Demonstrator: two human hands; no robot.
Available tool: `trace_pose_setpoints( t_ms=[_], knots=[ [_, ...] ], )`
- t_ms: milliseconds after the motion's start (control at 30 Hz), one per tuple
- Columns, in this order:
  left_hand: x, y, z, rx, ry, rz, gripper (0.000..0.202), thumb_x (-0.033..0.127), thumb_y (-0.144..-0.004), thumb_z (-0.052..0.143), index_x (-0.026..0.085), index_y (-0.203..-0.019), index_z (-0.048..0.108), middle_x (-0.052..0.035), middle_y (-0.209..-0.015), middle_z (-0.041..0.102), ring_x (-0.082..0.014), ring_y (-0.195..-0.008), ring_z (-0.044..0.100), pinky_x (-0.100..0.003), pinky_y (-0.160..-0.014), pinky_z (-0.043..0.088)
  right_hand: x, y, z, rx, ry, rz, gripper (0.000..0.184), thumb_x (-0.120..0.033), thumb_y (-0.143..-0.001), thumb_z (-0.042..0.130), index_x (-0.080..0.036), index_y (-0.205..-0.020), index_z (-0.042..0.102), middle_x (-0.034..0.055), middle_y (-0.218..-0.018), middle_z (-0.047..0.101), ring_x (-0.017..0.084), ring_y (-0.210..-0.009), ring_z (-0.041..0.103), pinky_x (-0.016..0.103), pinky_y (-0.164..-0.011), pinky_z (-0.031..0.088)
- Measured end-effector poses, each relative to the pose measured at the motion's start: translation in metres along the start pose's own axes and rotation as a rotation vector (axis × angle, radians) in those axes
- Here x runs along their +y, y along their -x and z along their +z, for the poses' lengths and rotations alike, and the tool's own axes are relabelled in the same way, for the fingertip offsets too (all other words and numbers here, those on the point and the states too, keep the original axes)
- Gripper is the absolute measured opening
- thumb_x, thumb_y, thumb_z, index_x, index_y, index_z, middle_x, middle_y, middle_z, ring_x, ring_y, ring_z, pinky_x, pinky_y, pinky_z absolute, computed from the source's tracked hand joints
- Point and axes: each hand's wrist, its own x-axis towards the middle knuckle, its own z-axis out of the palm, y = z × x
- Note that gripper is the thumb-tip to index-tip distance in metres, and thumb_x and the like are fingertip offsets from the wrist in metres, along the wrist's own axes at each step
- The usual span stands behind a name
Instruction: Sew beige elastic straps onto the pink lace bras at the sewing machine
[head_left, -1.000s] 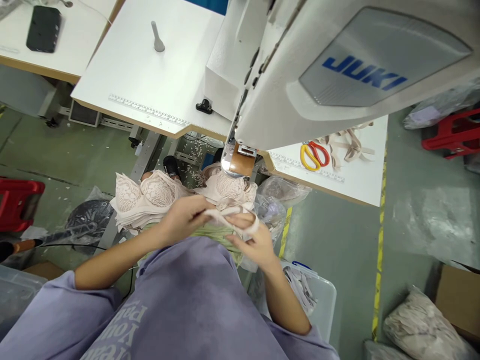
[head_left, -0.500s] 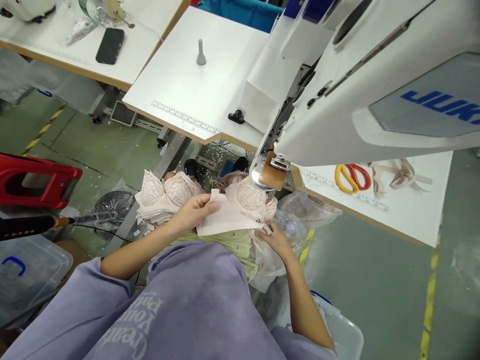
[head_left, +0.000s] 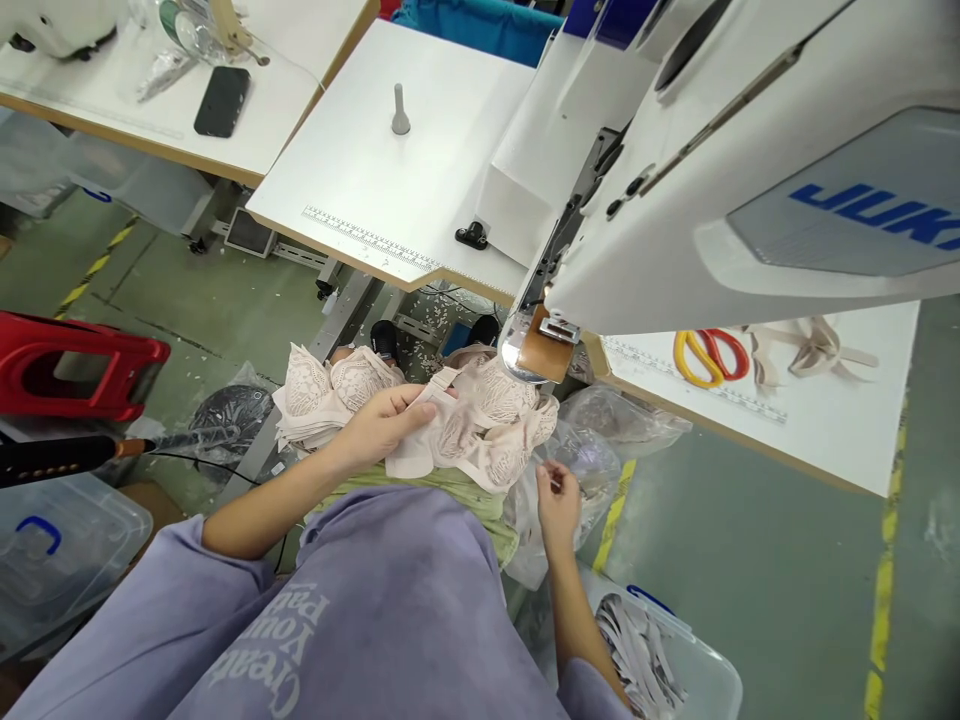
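Observation:
In the head view, my left hand [head_left: 397, 420] is closed on the wing of a pale pink lace bra [head_left: 504, 458], thumb on top. The bra lies spread over my lap, its cups to the right of that hand. Further right, my right hand [head_left: 559, 500] is apart from the bra, its fingers curled together; a tiny pale bit shows at the fingertips, too small to name. A stack of similar lace bras [head_left: 304, 425] rests left of my left hand. Green cloth [head_left: 491, 515] lies under the held bra.
The white sewing machine [head_left: 645, 250] overhangs from the right, its arm tip close beyond the bra. Red-and-yellow scissors [head_left: 701, 358] and beige straps [head_left: 817, 350] lie on the right tabletop. A clear bin [head_left: 709, 665] with grey strips stands low right, a red stool [head_left: 75, 370] left.
My right hand has left the bra's edge and moved down and slightly right. The bra has turned over, so its lace cups now show where its smooth wing was stretched out.

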Motion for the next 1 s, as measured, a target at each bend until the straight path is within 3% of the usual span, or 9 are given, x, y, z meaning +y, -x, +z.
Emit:
trace_pose_setpoints(
  t_ms=[100, 233, 433, 567, 667, 733, 867, 933, 1000],
  knots=[
    [0.001, 0.001, 0.0, -0.002, 0.018, -0.019, 0.049, 0.051, -0.087, 0.07, 0.018, -0.123, 0.07, -0.006, -0.093, 0.071, -0.0168, -0.078, 0.064, -0.023, -0.067, 0.048, 0.012, -0.032, 0.021, -0.026, -0.042, 0.058, 0.089, -0.076, -0.08, 0.044, -0.011, -0.142, 0.038, 0.0242, -0.139, 0.051, 0.03, -0.123, 0.056, 0.04, -0.094, 0.051],
    [0.002, 0.002, 0.003, 0.006, 0.025, -0.026, 0.053, 0.051, -0.085, 0.073, 0.016, -0.125, 0.069, -0.0069, -0.092, 0.071, -0.0168, -0.077, 0.063, -0.023, -0.064, 0.047, 0.015, -0.043, 0.037, -0.138, -0.067, 0.114, 0.092, -0.077, -0.074, 0.049, -0.013, -0.14, 0.04, 0.0208, -0.124, 0.062, 0.03, -0.109, 0.064, 0.039, -0.085, 0.054],
    [0.005, -0.001, -0.004, -0.006, -0.012, -0.02, 0.055, 0.056, -0.084, 0.072, 0.016, -0.122, 0.07, -0.0087, -0.097, 0.073, -0.017, -0.077, 0.065, -0.024, -0.065, 0.048, -0.01, -0.021, -0.007, -0.337, -0.129, 0.098, 0.056, -0.071, -0.068, 0.067, -0.018, -0.087, 0.065, 0.0069, -0.078, 0.065, 0.025, -0.073, 0.06, 0.039, -0.07, 0.053],
    [0.019, -0.031, -0.034, 0.177, -0.521, 0.061, 0.06, 0.065, -0.087, 0.061, 0.013, -0.115, 0.071, -0.0136, -0.105, 0.073, -0.0273, -0.092, 0.066, -0.034, -0.077, 0.052, -0.046, 0.012, -0.047, -0.395, -0.284, 0.018, 0.052, -0.071, -0.069, 0.07, -0.02, -0.064, 0.064, 0.0035, -0.064, 0.063, 0.02, -0.06, 0.056, 0.034, -0.059, 0.051],
    [0.024, -0.074, -0.027, 0.425, -0.938, 0.284, 0.071, 0.063, -0.08, 0.068, 0.009, -0.125, 0.064, -0.0221, -0.124, 0.065, -0.0392, -0.121, 0.055, -0.05, -0.1, 0.045, -0.087, 0.04, -0.044, -0.249, -0.412, -0.056, 0.062, -0.08, -0.078, 0.054, -0.02, -0.072, 0.066, 0.0045, -0.066, 0.064, 0.02, -0.058, 0.057, 0.033, -0.056, 0.05],
    [0.015, -0.094, -0.001, 0.217, -0.903, 0.329, 0.071, 0.061, -0.079, 0.069, 0.01, -0.127, 0.062, -0.0222, -0.133, 0.061, -0.0397, -0.131, 0.048, -0.053, -0.108, 0.04, -0.12, 0.048, -0.033, -0.175, -0.48, -0.173, 0.063, -0.08, -0.083, 0.048, -0.02, -0.079, 0.068, 0.0068, -0.076, 0.068, 0.021, -0.067, 0.062, 0.034, -0.062, 0.053],
    [-0.015, -0.097, 0.048, -0.464, -0.569, -0.039, 0.05, 0.064, -0.078, 0.069, 0.017, -0.096, 0.072, -0.0092, -0.1, 0.073, -0.0295, -0.101, 0.065, -0.038, -0.091, 0.051, -0.169, 0.04, -0.037, -0.324, -0.401, -0.634, 0.05, -0.059, -0.098, 0.047, -0.019, -0.078, 0.069, 0.004, -0.079, 0.069, 0.017, -0.071, 0.062, 0.03, -0.071, 0.053],
    [-0.025, -0.092, 0.055, -0.498, -0.506, -0.11, 0.05, 0.065, -0.077, 0.07, 0.016, -0.091, 0.07, -0.0063, -0.088, 0.072, -0.0241, -0.084, 0.066, -0.033, -0.078, 0.052, -0.177, 0.018, -0.059, -0.439, -0.226, -0.741, 0.042, -0.052, -0.098, 0.053, -0.02, -0.076, 0.07, 0.0004, -0.072, 0.067, 0.015, -0.066, 0.06, 0.027, -0.067, 0.051],
    [-0.027, -0.089, 0.052, -0.405, -0.411, -0.157, 0.048, 0.059, -0.077, 0.073, 0.016, -0.097, 0.067, -0.0049, -0.091, 0.07, -0.0199, -0.081, 0.064, -0.029, -0.075, 0.05, -0.181, -0.024, -0.088, -0.336, -0.015, -0.706, 0.033, -0.046, -0.097, 0.056, -0.021, -0.081, 0.072, 0.0002, -0.076, 0.069, 0.015, -0.069, 0.062, 0.026, -0.066, 0.05]
  ],
)
